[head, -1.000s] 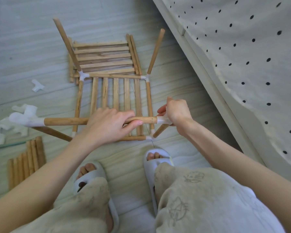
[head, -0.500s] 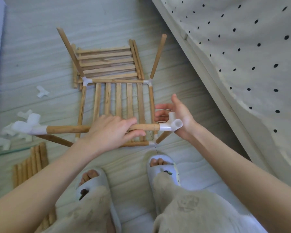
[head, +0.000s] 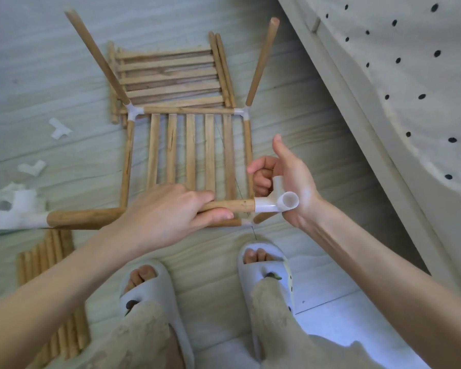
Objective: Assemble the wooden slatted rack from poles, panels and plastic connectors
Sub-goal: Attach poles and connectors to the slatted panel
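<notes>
The partly built rack [head: 189, 147] lies on the floor: a slatted panel framed by poles and white corner connectors, with two poles [head: 96, 54] [head: 261, 62] rising from its far corners. My left hand [head: 165, 211] grips a loose pole [head: 91, 218] held level over the rack's near edge. That pole carries a white plastic connector [head: 272, 205] on its right end and another one [head: 19, 211] on its left end. My right hand [head: 290, 177] is at the right connector, fingers curled round its upright branch, thumb raised.
A second slatted panel [head: 171, 75] lies behind the rack. Loose white connectors [head: 59, 127] [head: 33, 167] are scattered at left, and a bundle of poles [head: 48, 262] lies at lower left. A dotted fabric-covered bed [head: 410, 75] runs along the right. My slippered feet [head: 264, 270] stand at the near edge.
My right hand has turned from pinching the connector from above to cupping it with the palm showing and thumb up. The connector's open end now faces up.
</notes>
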Available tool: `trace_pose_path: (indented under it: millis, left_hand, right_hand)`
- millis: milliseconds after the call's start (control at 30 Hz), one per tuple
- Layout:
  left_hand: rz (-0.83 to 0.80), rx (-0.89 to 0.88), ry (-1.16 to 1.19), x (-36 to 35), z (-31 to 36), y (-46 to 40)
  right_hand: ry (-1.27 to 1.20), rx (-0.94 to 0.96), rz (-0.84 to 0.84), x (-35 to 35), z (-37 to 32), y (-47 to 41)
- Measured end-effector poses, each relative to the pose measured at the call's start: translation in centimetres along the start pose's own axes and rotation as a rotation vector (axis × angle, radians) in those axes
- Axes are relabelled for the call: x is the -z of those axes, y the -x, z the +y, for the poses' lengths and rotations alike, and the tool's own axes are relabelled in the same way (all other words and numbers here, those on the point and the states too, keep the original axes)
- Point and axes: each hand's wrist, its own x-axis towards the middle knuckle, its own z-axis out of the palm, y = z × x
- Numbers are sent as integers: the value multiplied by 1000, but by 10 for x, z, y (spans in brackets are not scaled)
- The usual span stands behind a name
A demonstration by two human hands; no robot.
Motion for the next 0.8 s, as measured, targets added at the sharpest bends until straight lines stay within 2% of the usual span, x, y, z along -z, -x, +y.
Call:
trace_pose_path:
  millis: [100,200,333,433,500,567,633,667,733,767,800]
  left_hand:
    - [62,-8,-41,-2,3,3]
    - [110,23,-83,-4,8,5]
    - [116,44,85,7,6,15]
    - [424,76,45,18,-4,41]
    - [636,264,-18,27,-19,65]
    - [755,514,25,38,-44,87]
    - [801,827,342,49,-76,105]
    - [768,992,620,54,-88,108]
    - [519,1202,1247,62,-103,109]
    - [355,1219,1424,61,-106,109]
    - [210,1199,1484,59,-108,108]
  right_hand:
    - [20,16,58,-3,-1,4]
    - [35,-5,186,-5,-3,10]
    - [238,-78,281,1,-7,28]
    - [338,-73,323,2,-8,40]
    - [388,-100,361,-4,-7,44]
    - [426,-139,389,-9,-8,45]
    - [410,-185,417,-14,-11,42]
    - [384,-212,433,-14,-14,40]
    - [318,-276,436,-14,-17,36]
    - [290,-309,432,-13,-17,34]
    - [262,-339,431,-12,-17,33]
